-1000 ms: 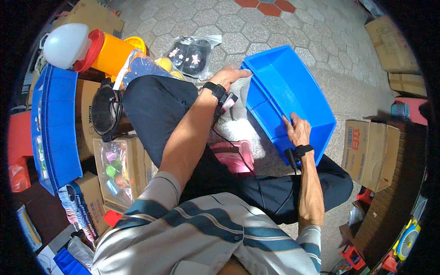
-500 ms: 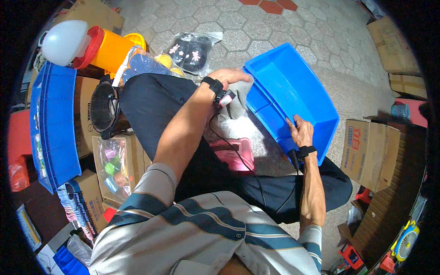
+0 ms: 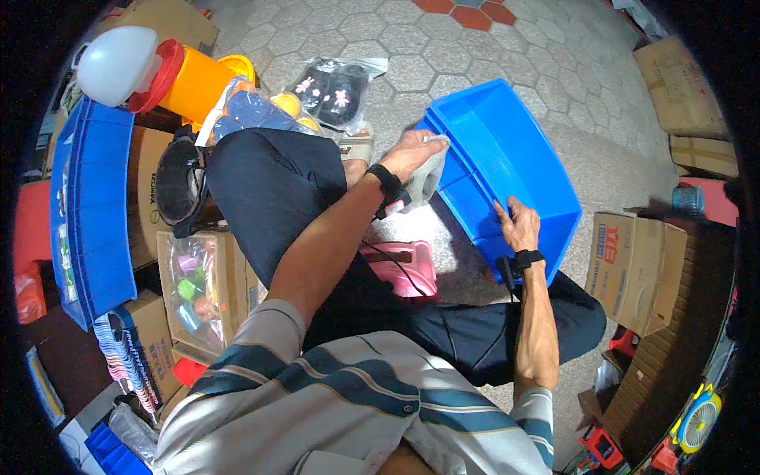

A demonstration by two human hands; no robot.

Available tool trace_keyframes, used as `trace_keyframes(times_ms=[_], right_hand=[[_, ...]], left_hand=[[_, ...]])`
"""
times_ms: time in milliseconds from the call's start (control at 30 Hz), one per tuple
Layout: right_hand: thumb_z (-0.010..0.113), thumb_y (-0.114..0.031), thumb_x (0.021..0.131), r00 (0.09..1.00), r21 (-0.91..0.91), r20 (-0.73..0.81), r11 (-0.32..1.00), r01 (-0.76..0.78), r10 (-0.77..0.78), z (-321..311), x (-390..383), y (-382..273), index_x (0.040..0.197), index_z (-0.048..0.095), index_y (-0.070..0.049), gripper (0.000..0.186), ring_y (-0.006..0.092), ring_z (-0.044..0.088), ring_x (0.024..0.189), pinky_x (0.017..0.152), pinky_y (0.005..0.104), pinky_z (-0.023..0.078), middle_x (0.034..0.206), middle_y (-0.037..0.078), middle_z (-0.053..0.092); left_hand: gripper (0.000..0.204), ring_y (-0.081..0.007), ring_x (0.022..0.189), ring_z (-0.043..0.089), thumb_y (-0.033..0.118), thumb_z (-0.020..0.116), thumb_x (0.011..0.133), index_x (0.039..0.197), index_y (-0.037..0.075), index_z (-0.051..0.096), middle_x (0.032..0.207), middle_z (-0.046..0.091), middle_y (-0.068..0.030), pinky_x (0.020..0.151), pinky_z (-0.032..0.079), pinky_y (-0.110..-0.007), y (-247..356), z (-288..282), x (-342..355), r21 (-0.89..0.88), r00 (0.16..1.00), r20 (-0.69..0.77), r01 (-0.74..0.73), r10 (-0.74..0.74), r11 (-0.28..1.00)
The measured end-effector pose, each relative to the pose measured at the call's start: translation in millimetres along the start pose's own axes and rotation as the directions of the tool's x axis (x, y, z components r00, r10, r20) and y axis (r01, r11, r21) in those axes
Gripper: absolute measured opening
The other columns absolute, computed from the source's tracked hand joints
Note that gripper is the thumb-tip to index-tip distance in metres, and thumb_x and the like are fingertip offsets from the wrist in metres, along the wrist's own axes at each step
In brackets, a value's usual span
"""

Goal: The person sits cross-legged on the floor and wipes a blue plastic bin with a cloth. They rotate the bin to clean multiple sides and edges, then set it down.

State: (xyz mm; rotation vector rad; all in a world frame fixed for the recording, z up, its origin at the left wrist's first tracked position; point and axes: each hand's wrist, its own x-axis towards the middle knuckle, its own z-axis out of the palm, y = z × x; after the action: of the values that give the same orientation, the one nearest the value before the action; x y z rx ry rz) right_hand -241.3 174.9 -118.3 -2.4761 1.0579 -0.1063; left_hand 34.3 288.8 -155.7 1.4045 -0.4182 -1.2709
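A blue plastic bin [image 3: 503, 150] rests tilted in front of me, its open inside facing up and to the right. My right hand [image 3: 519, 226] grips the bin's near wall, the thumb and fingers closed over the edge. Pinched in my left hand [image 3: 408, 154] is a grey cloth [image 3: 428, 180], which hangs down beside the bin's left side. The cloth's upper end touches or nearly touches the bin's outer wall. Between my crossed legs sits a pink plastic object [image 3: 402, 267], partly covered by a cable and my leg.
Clear-bagged black slippers [image 3: 336, 91] lie beyond my left knee, next to bagged blue and yellow items [image 3: 253, 111]. At left stand another blue bin [image 3: 93, 214], an orange container [image 3: 190, 83] and a box of colourful toys [image 3: 198, 289]. Cardboard boxes [image 3: 633, 265] line the right.
My left hand with the cloth has moved slightly right and down, and its fingers have turned along the bin's side. The bin has shifted a little; my right hand keeps its grip.
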Motion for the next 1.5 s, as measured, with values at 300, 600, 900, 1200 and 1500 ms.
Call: trace_keyframes(times_ms=[300, 600, 900, 1200, 1500], right_hand=[[0.066, -0.035, 0.095, 0.987, -0.022, -0.099, 0.992, 0.123, -0.125, 26.5, -6.3, -3.8, 0.078, 0.054, -0.001, 0.040, 0.0457, 0.058, 0.064, 0.057, 0.0536, 0.041, 0.067, 0.023, 0.059], [0.067, -0.034, 0.095, 0.997, -0.030, -0.072, 0.999, 0.015, -0.017, 14.9, -3.1, -14.5, 0.075, 0.055, -0.003, 0.039, 0.0460, 0.057, 0.061, 0.054, 0.0526, 0.040, 0.062, 0.023, 0.055], [0.068, -0.039, 0.095, 0.993, 0.033, -0.107, 0.998, -0.053, 0.056, -10.9, 11.9, -14.3, 0.073, 0.057, 0.000, 0.046, 0.0338, 0.055, 0.056, 0.056, 0.0460, 0.039, 0.059, 0.018, 0.054], [0.069, -0.040, 0.094, 0.989, 0.094, -0.118, 0.993, -0.073, 0.084, -18.3, 24.1, -7.7, 0.071, 0.058, -0.002, 0.046, 0.0383, 0.057, 0.059, 0.057, 0.0483, 0.041, 0.060, 0.019, 0.055], [0.069, -0.042, 0.093, 0.989, 0.093, -0.097, 0.990, -0.105, 0.114, -18.7, 25.4, -19.1, 0.075, 0.061, -0.002, 0.044, 0.0394, 0.062, 0.065, 0.060, 0.0503, 0.044, 0.066, 0.020, 0.060]], left_hand=[[0.028, -0.0177, 0.073, 0.061, 0.024, 0.066, 0.091, 0.099, -0.003, 0.064, 0.082, 0.065, -0.0093, 0.065, 0.049, -0.036, -16.8, 34.3, 15.4, 0.129, 0.887, -0.431, -0.120, 0.165, 0.984], [0.035, -0.0379, 0.082, 0.067, 0.031, 0.055, 0.089, 0.088, -0.002, 0.067, 0.086, 0.069, -0.0250, 0.076, 0.051, -0.049, -11.4, 31.3, 25.4, 0.321, 0.823, -0.464, -0.188, 0.328, 0.928], [0.042, -0.0266, 0.085, 0.062, 0.033, 0.058, 0.093, 0.112, -0.005, 0.063, 0.094, 0.064, -0.0150, 0.073, 0.048, -0.041, -4.1, -14.7, -4.3, 0.088, 0.790, -0.612, 0.020, 0.038, 0.996], [0.032, -0.0177, 0.082, 0.061, 0.029, 0.061, 0.100, 0.115, 0.001, 0.063, 0.094, 0.066, -0.0054, 0.069, 0.051, -0.034, -0.5, -3.6, 5.6, -0.156, 0.982, -0.169, -0.110, 0.084, 0.982], [0.030, -0.0099, 0.070, 0.058, 0.031, 0.070, 0.096, 0.106, 0.004, 0.062, 0.084, 0.062, 0.0000, 0.059, 0.046, -0.027, 24.9, 61.1, -23.7, 0.109, 0.987, 0.146, -0.088, 0.071, 0.990]])
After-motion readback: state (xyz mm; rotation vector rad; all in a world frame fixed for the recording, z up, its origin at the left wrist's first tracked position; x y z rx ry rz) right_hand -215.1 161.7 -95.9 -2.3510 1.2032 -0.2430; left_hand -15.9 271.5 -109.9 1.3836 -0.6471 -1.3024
